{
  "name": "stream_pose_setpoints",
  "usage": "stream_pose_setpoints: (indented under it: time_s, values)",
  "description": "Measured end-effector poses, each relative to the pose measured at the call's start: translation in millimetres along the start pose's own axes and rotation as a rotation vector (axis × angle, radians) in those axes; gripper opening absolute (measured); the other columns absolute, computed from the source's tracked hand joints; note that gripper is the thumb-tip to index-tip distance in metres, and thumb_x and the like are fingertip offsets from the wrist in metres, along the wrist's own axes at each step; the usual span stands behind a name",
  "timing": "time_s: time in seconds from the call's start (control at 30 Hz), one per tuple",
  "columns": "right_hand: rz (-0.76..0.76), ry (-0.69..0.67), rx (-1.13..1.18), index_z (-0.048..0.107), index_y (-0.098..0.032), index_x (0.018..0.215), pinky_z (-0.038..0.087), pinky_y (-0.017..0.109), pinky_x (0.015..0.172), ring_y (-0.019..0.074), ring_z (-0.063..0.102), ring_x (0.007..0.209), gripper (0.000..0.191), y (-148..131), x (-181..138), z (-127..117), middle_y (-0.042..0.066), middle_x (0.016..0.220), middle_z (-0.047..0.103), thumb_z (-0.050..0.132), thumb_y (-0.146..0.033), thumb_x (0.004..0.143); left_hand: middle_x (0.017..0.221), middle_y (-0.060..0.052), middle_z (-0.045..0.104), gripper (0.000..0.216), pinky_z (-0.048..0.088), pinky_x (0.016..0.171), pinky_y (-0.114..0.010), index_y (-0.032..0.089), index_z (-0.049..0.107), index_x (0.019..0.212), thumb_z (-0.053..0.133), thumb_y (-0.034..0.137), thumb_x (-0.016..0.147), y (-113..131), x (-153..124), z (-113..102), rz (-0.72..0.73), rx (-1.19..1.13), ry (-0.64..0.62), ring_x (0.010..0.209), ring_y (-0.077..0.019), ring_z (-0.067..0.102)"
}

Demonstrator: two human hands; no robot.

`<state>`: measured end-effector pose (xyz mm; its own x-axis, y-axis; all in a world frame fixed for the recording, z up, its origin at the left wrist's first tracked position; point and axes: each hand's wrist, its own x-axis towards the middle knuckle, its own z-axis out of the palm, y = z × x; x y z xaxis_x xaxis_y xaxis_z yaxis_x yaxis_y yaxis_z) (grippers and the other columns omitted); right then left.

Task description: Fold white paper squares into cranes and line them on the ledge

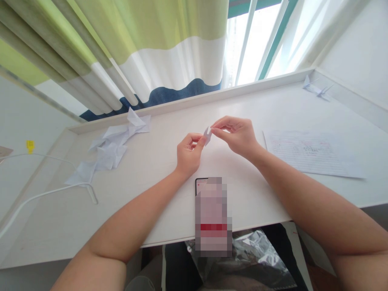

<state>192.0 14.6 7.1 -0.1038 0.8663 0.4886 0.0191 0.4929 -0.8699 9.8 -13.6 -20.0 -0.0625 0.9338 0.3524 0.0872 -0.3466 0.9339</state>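
A small folded piece of white paper (207,134) is held above the white desk (157,161) between both hands. My left hand (188,153) pinches its lower edge with thumb and fingers curled. My right hand (236,133) pinches its upper right tip with thumb and forefinger. Both forearms rest on the desk's front part.
A phone (209,202) lies on the desk near the front edge between my arms. A pile of folded white paper shapes (115,147) sits at the left. A written sheet (312,153) lies at the right, small paper cranes (317,89) in the far right corner. A white cable (45,194) runs along the left. Curtain behind.
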Motion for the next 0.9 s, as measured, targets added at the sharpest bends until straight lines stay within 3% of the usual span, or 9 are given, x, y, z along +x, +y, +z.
stream_pose_setpoints:
  time_s: [0.23, 0.37, 0.5, 0.67, 0.77, 0.9]
  values:
    - [-0.009, 0.044, 0.039, 0.067, -0.028, 0.090, 0.065, 0.044, 0.090, 0.0199, 0.074, 0.085, 0.026, 2.2, 1.8, -0.1, -0.001, 0.085, 0.073, 0.090, -0.035, 0.081, 0.089, -0.004, 0.078, 0.036, 0.055, 0.068, -0.030, 0.024, 0.075, 0.087, 0.084, 0.058, 0.090, 1.0, 0.4, 0.7, 0.013, -0.041, -0.024, 0.079, -0.0159, 0.068]
    - [-0.002, 0.034, 0.056, 0.073, -0.027, 0.100, 0.064, 0.044, 0.090, 0.0204, 0.074, 0.087, 0.018, 0.3, 2.5, -2.6, 0.000, 0.087, 0.072, 0.082, -0.032, 0.085, 0.088, -0.004, 0.077, 0.038, 0.056, 0.068, -0.030, 0.023, 0.075, 0.087, 0.085, 0.059, 0.089, 1.6, 1.2, 0.0, 0.004, -0.068, -0.032, 0.076, -0.0147, 0.067]
    - [0.044, 0.035, 0.067, 0.078, -0.026, 0.097, 0.064, 0.046, 0.091, 0.0207, 0.075, 0.087, 0.013, -0.3, 3.3, -7.1, 0.001, 0.088, 0.076, 0.068, -0.027, 0.090, 0.089, -0.003, 0.076, 0.039, 0.057, 0.068, -0.030, 0.023, 0.075, 0.088, 0.086, 0.060, 0.087, 1.2, 2.2, -1.5, -0.035, -0.082, -0.009, 0.074, -0.0140, 0.067]
    - [0.048, -0.042, 0.052, 0.080, -0.025, 0.101, 0.065, 0.046, 0.091, 0.0223, 0.076, 0.093, 0.018, 4.7, 1.2, -6.1, 0.002, 0.093, 0.078, 0.071, -0.023, 0.085, 0.087, -0.003, 0.077, 0.036, 0.057, 0.069, -0.031, 0.022, 0.075, 0.088, 0.086, 0.057, 0.088, 3.4, 1.7, -1.9, -0.053, -0.089, -0.037, 0.076, -0.0145, 0.068]
    - [-0.003, -0.055, -0.002, 0.079, -0.026, 0.104, 0.065, 0.044, 0.090, 0.0209, 0.076, 0.092, 0.017, 7.3, -1.3, -3.6, 0.002, 0.095, 0.078, 0.073, -0.023, 0.088, 0.083, -0.002, 0.076, 0.036, 0.057, 0.069, -0.030, 0.022, 0.076, 0.087, 0.087, 0.057, 0.087, 4.6, 1.5, -1.6, -0.061, -0.119, -0.033, 0.074, -0.0137, 0.066]
    - [-0.179, -0.082, -0.163, 0.079, -0.027, 0.109, 0.066, 0.041, 0.085, 0.0183, 0.075, 0.089, 0.016, 8.2, -2.0, -5.2, 0.002, 0.100, 0.078, 0.072, -0.024, 0.096, 0.080, -0.001, 0.075, 0.036, 0.057, 0.067, -0.028, 0.022, 0.078, 0.086, 0.089, 0.056, 0.085, 5.1, 1.6, -1.4, -0.070, -0.164, -0.031, 0.072, -0.0122, 0.064]
